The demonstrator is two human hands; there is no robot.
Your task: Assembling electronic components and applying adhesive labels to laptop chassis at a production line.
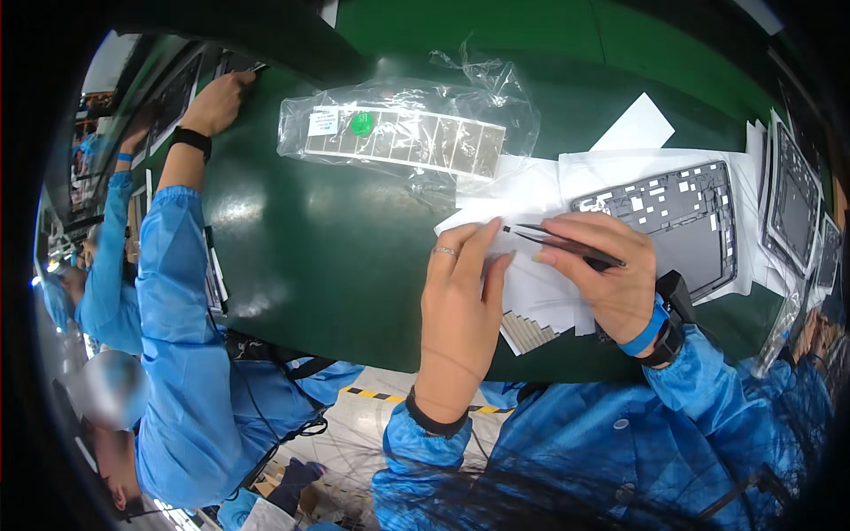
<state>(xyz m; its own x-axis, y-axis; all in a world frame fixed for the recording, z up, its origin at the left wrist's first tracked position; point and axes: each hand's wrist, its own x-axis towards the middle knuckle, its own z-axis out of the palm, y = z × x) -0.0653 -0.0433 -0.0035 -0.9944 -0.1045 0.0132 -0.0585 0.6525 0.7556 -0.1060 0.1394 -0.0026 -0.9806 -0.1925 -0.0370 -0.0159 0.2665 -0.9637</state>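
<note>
My right hand (pixel 611 274) grips a pair of dark tweezers (pixel 575 247), whose tips point left. A tiny dark piece (pixel 506 229) sits right by those tips, close to my left index fingertip. My left hand (pixel 462 305) has its fingers stretched out over white paper sheets (pixel 540 281), thumb apart from the index finger. Beside my right hand lies a dark tablet-shaped panel (pixel 695 221) dotted with small white pieces. Below the sheets, partly covered, is a strip of tan-grey stickers (pixel 529 334).
A clear plastic bag (pixel 407 96) with a sheet of grey-tan labels lies at the back of the green table (pixel 292 239). Stacked dark panels (pixel 791 199) stand on the right. At left, a co-worker's arm (pixel 181 265) in a blue sleeve reaches forward.
</note>
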